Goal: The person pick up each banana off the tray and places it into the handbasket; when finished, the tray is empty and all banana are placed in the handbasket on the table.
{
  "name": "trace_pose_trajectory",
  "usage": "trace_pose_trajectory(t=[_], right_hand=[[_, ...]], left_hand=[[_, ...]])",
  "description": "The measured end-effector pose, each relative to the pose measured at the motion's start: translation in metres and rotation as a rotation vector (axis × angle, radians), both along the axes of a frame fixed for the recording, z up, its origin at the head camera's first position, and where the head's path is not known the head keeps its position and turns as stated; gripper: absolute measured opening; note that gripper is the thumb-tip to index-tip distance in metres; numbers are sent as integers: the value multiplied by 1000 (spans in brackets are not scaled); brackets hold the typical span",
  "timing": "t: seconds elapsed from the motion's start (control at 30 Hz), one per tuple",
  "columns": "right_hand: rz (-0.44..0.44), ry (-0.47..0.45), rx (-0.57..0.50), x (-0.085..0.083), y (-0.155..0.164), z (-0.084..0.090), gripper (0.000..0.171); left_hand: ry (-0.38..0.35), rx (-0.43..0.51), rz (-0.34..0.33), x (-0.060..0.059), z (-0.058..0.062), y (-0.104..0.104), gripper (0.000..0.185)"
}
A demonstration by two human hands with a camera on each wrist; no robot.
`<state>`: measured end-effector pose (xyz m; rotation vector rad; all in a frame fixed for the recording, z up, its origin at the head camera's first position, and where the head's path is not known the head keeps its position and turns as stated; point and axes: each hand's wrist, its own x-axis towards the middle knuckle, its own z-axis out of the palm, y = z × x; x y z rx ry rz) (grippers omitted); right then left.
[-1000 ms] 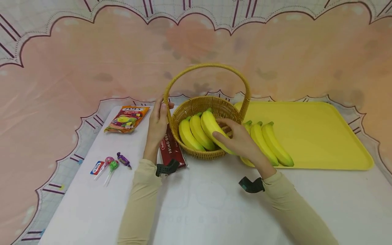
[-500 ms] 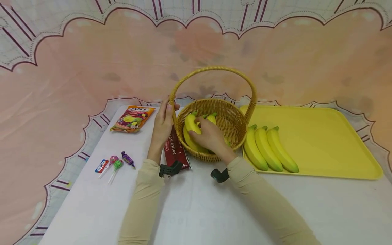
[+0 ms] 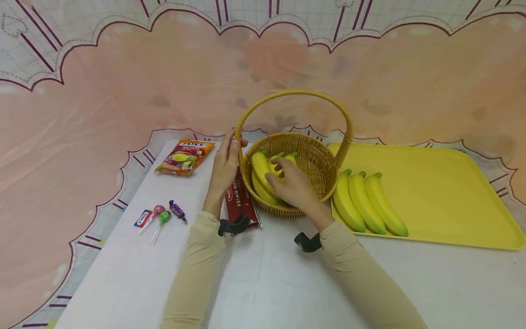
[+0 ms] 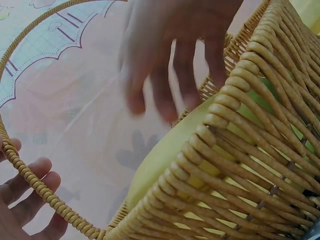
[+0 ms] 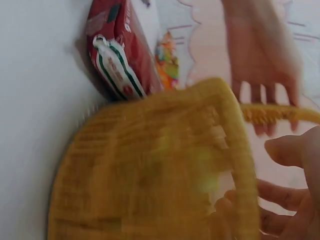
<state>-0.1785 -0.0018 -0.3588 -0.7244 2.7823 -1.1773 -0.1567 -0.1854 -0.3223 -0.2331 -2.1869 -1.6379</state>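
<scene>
In the head view, a woven basket (image 3: 316, 160) with a tall arched handle holds several yellow bananas (image 3: 262, 170); one lies on top of the others at the left. My left hand (image 3: 225, 167) holds the handle near its left base, fingertips showing past it in the left wrist view. Over the bananas is my right hand (image 3: 296, 185), fingers bent loosely and spread apart. Nothing sits between those fingers (image 4: 160, 90) in the left wrist view; a banana (image 4: 165, 155) lies just below them inside the rim. The right wrist view is blurred at the basket.
Three bananas (image 3: 365, 203) lie side by side on a yellow tray (image 3: 444, 196) to the right. A dark red packet (image 3: 242, 205) touches the basket's left side. Farther left are an orange candy bag (image 3: 185, 157), two lollipops (image 3: 163, 217), a purple sweet (image 3: 177, 211) and a small wrapped piece (image 3: 143, 218).
My right hand carried a banana left and laid it on the others in the basket, then let go and drew back slightly. My left hand stays on the handle.
</scene>
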Motion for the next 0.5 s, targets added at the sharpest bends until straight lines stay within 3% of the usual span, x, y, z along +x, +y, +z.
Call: trace_pose_trajectory(t=[0.27, 0.5], right_hand=[[-100, 75, -163, 7, 64, 4, 34], [-187, 59, -152, 4, 122, 0, 39]], left_hand=[[2, -12, 3, -1, 0, 2, 39], [-6, -20, 15, 1, -1, -1, 39]])
